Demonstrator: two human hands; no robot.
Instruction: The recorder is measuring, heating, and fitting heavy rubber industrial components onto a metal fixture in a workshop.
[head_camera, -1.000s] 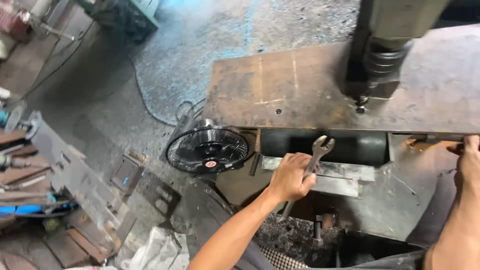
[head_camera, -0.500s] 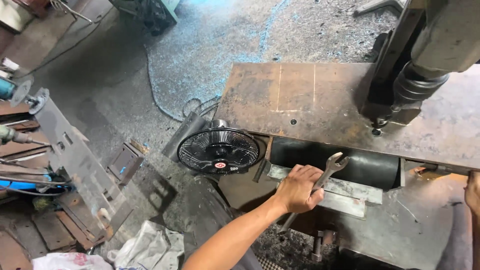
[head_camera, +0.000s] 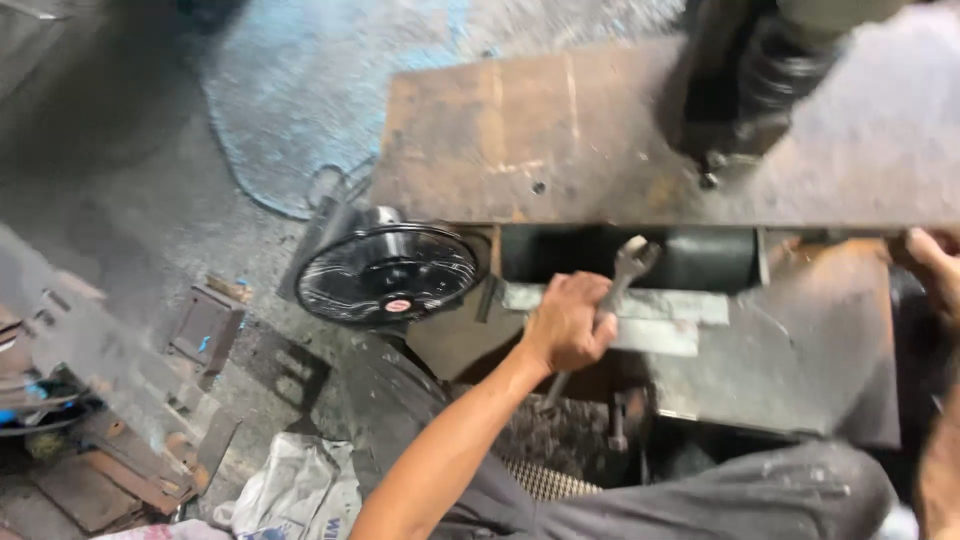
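Looking like a metal workshop: rusty steel plate (head_camera: 560, 130), grimy concrete floor (head_camera: 200, 200), scrap metal pieces (head_camera: 110, 440), black fan (head_camera: 388, 272) lying about.

The plate (head_camera: 560, 130) is showing rusty brown, fading to dull grey at its right, with pale chalk lines crossing it. The wrench (head_camera: 622, 275) is gleaming silver-grey. The fan (head_camera: 388, 273) is looking black, its grille making a fine radial pattern around a small red centre. The floor (head_camera: 300, 90) is lying dark grey, with a pale blue patch spreading over it. The bars (head_camera: 640, 318) are shining light grey. The trousers (head_camera: 740, 495) are appearing grey, speckled with light dust. The sheet (head_camera: 295, 490) is showing white with dark print.
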